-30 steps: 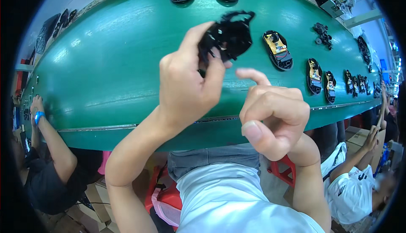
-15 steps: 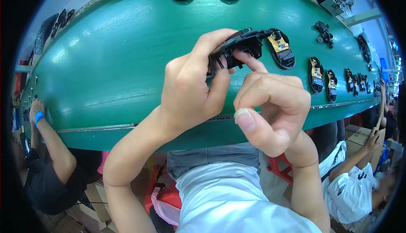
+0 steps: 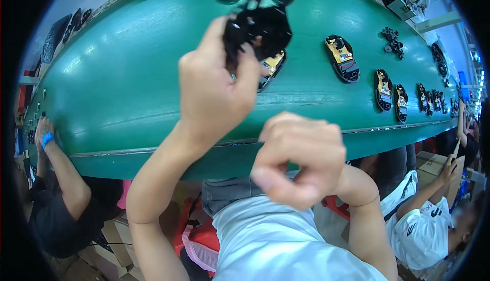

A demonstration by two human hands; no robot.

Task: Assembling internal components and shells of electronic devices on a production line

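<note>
Green tabletop [image 3: 127,87] sweeps across my view, its near edge [image 3: 117,152] curving beneath both forearms. I have the left hand [image 3: 210,87] gripping a black plastic mouse shell [image 3: 268,28] by its near left side, thumb inside and fingers around the back, raised above the tabletop. That hold, I judge, turns the hollow side toward me and leaves the far part uncovered. An opened mouse base [image 3: 275,66] shows partly behind it; whether they touch, I cannot tell. My right hand [image 3: 303,158] is curled and blurred, apart from the shell; I cannot tell whether it holds anything. Another mouse base [image 3: 342,59] lies well to the right, tan board upward, probably to keep its parts accessible. Farther right, two more bases [image 3: 383,91] narrow the room. Leftward, green surface stretches toward a co-worker's hand [image 3: 45,129], my widest space for moving.
</note>
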